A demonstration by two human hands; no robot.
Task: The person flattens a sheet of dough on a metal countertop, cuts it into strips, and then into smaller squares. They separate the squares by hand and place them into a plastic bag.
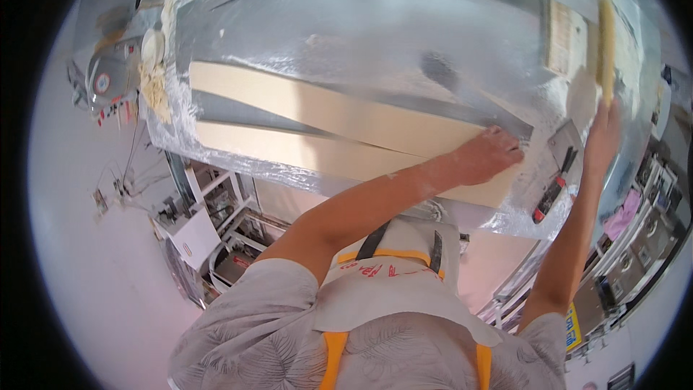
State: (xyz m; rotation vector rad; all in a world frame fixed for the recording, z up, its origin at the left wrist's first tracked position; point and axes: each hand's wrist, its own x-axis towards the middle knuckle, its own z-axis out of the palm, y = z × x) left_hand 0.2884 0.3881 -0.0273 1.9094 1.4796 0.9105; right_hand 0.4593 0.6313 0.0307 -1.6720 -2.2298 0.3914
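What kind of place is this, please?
Probably a bakery or noodle kitchen. Long dough sheets lie on a floury steel table, the right hand holds a rolling pin, and a scraper lies nearby.

Steel worktable [375, 29] (floury), pale floor [94, 267]

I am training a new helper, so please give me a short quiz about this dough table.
1. True or false: the left hand lies on the end of a dough strip.
2. What does the right hand hold? A) rolling pin B) cup C) brush
3. Fill in: the scrap pile lies at the ____ end of the table.

Key: 1 true; 2 A; 3 left.
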